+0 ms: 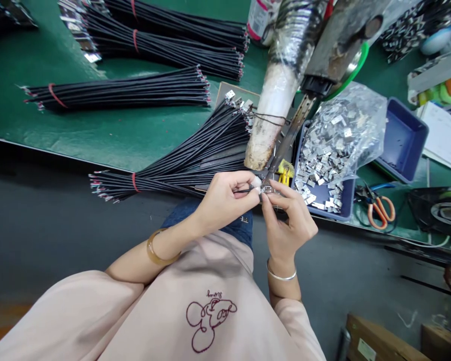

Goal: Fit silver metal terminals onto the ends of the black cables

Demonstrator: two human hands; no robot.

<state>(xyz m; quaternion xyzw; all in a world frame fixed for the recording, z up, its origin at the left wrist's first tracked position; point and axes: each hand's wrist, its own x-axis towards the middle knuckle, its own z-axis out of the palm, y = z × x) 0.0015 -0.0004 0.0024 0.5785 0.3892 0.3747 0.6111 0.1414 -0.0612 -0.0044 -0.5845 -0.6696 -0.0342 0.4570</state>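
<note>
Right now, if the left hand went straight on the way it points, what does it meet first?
Probably the right hand, whose thumb and fingers close in right beside the tips of the left hand; depth and contact there are unclear.

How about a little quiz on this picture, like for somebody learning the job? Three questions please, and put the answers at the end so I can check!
1. True or false: the orange-handled tool lies to the right of the blue tray that holds the metal pieces.

2. What colour is the band around the bundle nearest the person?
a) green
b) red
c) white

3. Fill in the missing word: the person's left grip pinches a thin black c____.

Key:
1. True
2. b) red
3. cable
</note>
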